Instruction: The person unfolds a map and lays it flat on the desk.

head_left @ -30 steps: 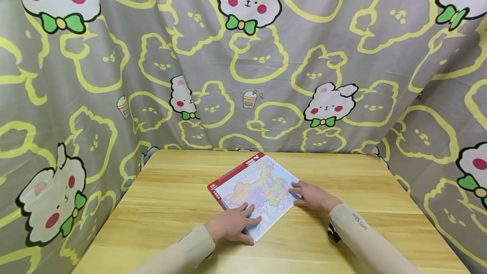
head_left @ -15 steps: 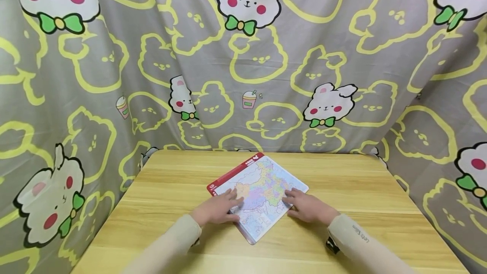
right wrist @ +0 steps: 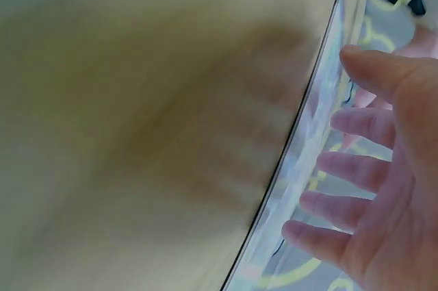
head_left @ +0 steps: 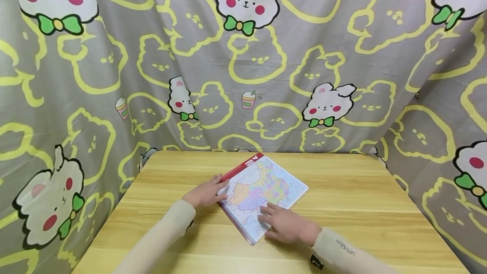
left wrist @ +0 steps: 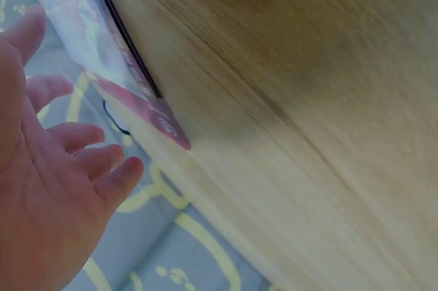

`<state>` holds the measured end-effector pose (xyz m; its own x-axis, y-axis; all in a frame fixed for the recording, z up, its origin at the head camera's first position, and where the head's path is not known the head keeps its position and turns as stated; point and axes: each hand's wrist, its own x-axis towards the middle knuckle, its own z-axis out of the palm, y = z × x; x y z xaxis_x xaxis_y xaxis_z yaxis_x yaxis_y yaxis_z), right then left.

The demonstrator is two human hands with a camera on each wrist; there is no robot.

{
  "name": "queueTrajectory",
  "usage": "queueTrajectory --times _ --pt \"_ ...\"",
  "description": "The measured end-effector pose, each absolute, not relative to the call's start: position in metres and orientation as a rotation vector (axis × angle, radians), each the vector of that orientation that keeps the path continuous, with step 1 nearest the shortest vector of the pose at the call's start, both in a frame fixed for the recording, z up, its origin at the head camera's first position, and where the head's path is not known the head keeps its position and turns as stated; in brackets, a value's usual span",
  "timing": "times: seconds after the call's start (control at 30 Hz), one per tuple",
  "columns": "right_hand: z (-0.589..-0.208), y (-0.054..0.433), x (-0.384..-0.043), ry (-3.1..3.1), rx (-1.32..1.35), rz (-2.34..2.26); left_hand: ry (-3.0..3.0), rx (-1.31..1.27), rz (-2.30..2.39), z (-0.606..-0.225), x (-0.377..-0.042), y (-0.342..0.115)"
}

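A thin rectangular map board (head_left: 262, 187) with a red border strip and a colourful printed map lies turned at an angle on the wooden table. My left hand (head_left: 206, 191) covers its left corner, fingertips over the red edge; in the left wrist view the fingers of the left hand (left wrist: 65, 168) are spread beside the red corner (left wrist: 161, 116). My right hand (head_left: 287, 223) reaches over the near right edge, fingertips over the lower part of the map. The right wrist view shows the right hand (right wrist: 383, 168) with fingers extended along the board's edge (right wrist: 294, 150).
The wooden table (head_left: 361, 198) extends around the board on all sides. Behind it and at both sides hangs a grey curtain (head_left: 266, 71) with yellow outlines and white cartoon heads. The far table edge runs close to the curtain.
My left hand has slid up and left from the lower part of the map to its left corner. My right hand has moved down and left along the near edge. The board has stayed put.
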<state>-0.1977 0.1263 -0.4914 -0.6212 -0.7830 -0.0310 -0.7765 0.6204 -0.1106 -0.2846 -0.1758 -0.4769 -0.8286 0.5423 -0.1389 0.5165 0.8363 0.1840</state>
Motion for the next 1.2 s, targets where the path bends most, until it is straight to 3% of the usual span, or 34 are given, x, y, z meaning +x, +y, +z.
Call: queueTrajectory --times 0.47,1.2 --pt "-0.487 0.092 -0.182 2.706 -1.463 -0.080 2.764 0.848 0.234 -0.486 -0.291 -0.179" --pt "-0.493 0.089 -0.188 2.702 -1.439 -0.041 2.740 0.805 0.158 -0.492 -0.286 -0.179"
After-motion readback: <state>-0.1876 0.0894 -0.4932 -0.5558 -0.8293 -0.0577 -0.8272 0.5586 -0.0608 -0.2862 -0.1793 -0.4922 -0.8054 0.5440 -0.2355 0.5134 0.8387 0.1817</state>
